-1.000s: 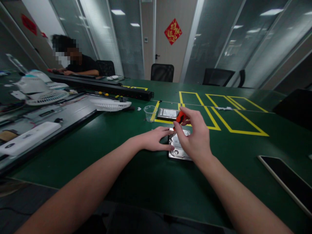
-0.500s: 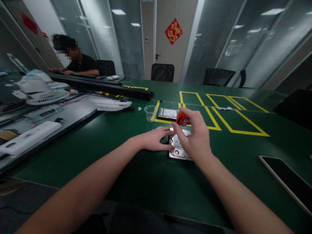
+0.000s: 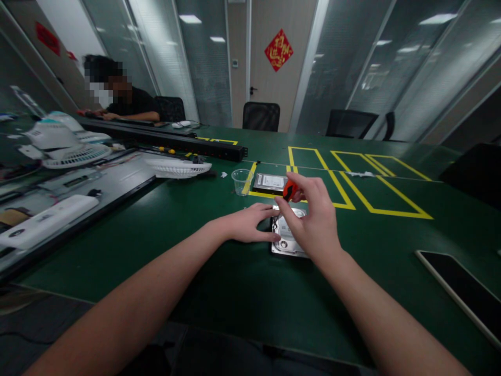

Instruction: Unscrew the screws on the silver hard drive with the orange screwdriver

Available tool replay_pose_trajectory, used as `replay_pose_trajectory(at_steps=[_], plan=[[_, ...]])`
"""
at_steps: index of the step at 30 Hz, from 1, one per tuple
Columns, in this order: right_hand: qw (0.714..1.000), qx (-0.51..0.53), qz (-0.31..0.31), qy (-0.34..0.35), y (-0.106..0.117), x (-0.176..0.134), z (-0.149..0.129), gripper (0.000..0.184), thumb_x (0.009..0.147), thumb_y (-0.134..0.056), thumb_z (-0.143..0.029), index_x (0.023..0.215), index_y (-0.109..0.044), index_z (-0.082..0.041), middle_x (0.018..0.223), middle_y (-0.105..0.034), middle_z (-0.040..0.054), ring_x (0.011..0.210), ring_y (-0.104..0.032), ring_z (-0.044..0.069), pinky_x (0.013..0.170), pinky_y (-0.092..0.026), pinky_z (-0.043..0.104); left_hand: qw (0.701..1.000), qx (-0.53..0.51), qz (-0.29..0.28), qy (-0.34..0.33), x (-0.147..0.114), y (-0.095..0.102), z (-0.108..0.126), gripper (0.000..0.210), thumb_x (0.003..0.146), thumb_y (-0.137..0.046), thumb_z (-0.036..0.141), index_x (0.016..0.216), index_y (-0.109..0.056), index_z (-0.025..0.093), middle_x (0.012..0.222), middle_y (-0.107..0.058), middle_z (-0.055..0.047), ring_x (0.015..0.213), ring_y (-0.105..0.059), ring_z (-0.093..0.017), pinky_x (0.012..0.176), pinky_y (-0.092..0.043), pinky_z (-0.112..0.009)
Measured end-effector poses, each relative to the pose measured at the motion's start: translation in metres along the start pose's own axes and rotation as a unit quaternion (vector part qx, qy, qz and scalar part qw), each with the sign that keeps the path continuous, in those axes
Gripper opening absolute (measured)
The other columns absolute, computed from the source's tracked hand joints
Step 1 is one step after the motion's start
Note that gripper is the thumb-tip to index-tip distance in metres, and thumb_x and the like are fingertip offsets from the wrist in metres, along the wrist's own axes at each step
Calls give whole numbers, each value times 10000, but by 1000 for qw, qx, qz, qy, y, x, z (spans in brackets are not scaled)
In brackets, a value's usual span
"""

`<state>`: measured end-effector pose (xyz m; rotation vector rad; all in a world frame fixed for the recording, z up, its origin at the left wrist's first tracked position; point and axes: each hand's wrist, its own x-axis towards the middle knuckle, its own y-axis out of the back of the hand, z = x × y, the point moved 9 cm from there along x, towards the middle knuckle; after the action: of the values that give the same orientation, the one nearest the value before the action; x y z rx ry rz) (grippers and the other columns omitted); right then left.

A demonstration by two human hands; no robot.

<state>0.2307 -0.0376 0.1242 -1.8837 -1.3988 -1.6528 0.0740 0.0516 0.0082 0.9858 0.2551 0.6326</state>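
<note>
A silver hard drive (image 3: pixel 288 246) lies flat on the green table in front of me. My left hand (image 3: pixel 252 223) grips its left side, the thumb on the near part and the forefinger at the far corner. Above the drive, my right hand (image 3: pixel 317 219) is closed around the red and black handle of a screwdriver (image 3: pixel 290 189). Its shaft points down to the drive's far left area; the tip is too small to make out. The right part of the drive is hidden beneath my right hand.
Behind the drive are a second hard drive (image 3: pixel 270 181) and a clear plastic cup (image 3: pixel 241 183). White fan parts (image 3: pixel 180 167) and a large flat panel (image 3: pixel 117 175) cover the left side. A phone-like slab (image 3: pixel 462 287) lies at right. Another person (image 3: pixel 136 104) sits far left.
The screwdriver handle has turned slightly in my right hand's fingers. My left hand and the hard drive have stayed in place.
</note>
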Motion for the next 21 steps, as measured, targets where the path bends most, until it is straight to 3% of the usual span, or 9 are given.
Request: replay_pose_trajectory(at_steps=[4, 11, 21], plan=[[1000, -9, 7, -10, 1, 0, 1, 446, 1161, -767, -224, 1598, -782, -310, 1328, -814, 98, 1013, -785, 271, 932, -767, 494, 1000, -3, -5, -1, -1, -1, -1, 996, 1168, -822, 898, 1941, -616, 305, 2057, -562, -198, 1952, -465, -510, 1606, -392, -755], [999, 24, -28, -23, -5, -1, 2, 596, 1140, -707, -190, 1723, -705, -312, 1495, -866, 134, 1230, -857, 339, 1103, -799, 592, 1000, -13, -4, 2, 0, 0, 0, 991, 1142, -855, 901, 1914, -641, 318, 2053, -564, -192, 1946, -471, -517, 1611, -390, -756], [1000, 6, 0, 0, -1, 0, 2, 483, 1164, -771, -221, 1637, -772, -318, 1397, -844, 110, 1134, -839, 302, 1005, -800, 532, 1000, -10, -2, -1, 1, 0, 2, 990, 1145, -856, 886, 1915, -644, 300, 2044, -579, -206, 1940, -489, -514, 1608, -401, -746]])
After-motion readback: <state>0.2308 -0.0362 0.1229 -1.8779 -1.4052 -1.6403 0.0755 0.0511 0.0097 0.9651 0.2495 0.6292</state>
